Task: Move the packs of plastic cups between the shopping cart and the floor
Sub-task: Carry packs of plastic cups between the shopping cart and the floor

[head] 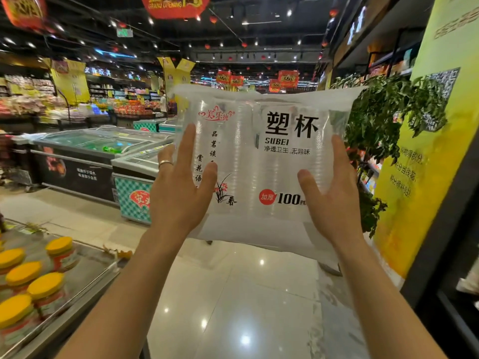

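Pack of plastic cups (259, 164): raised between both hands.
Left hand (178, 193): straight fingers pressing pack's left part.
Right hand (334, 200): straight fingers pressing pack's right part.
Floor (233, 307): below pack.

Pack (259, 161) between hands; jars (33, 281) lower left; freezers (85, 161) behind.

Pack of cups (259, 164): centre frame, upright, print facing camera.
Left hand (178, 195): flat against its left side, fingers straight.
Right hand (330, 195): flat against its right side.
Jars (33, 281): lower left.
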### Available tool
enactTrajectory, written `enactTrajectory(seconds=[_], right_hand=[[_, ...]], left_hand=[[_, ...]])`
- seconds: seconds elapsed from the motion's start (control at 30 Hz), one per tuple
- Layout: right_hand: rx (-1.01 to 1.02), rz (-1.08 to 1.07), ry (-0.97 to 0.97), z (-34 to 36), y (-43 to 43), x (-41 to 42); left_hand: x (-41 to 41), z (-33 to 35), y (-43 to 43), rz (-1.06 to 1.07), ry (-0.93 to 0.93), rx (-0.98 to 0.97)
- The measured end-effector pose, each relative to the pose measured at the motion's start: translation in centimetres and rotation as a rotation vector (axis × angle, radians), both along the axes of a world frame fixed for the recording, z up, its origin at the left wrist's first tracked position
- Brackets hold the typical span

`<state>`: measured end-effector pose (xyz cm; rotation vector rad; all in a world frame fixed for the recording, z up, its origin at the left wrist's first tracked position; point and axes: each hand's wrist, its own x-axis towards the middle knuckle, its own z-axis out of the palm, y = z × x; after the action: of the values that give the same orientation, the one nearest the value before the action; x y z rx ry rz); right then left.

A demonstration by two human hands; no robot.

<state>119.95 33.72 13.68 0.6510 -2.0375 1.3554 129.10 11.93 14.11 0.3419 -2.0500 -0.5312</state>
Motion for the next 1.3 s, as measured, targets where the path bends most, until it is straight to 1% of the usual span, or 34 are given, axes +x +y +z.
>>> enactTrajectory(seconds=[0.4, 0.6, 0.8, 1.07, 1.3], right_hand=[[-0.025, 0.024, -0.002, 1.3, -1.6, -25.0], [-0.015, 0.030, 0.033, 1.2, -1.8, -33.5], [-0.006, -0.014, 0.019, 0.4, -2.9, -41.5], [0.014, -0.024, 0.010, -0.6, -7.3, -53.8], [0.038, -0.044, 0.014, 0.5, -14.4, -67.0]], left_hand=[[-24.2, 1.4, -1.1, 0.038, 0.013, -0.001], [-32.5, 1.3, -1.3, 0.053, 0.015, -0.001], [-40.7, 0.4, -2.5, 0.031, 0.023, -0.010], [-53.5, -0.6, -7.3, 0.023, 0.021, -0.005], [-66.9, 0.1, -14.0, 0.021, 0.015, 0.027]])
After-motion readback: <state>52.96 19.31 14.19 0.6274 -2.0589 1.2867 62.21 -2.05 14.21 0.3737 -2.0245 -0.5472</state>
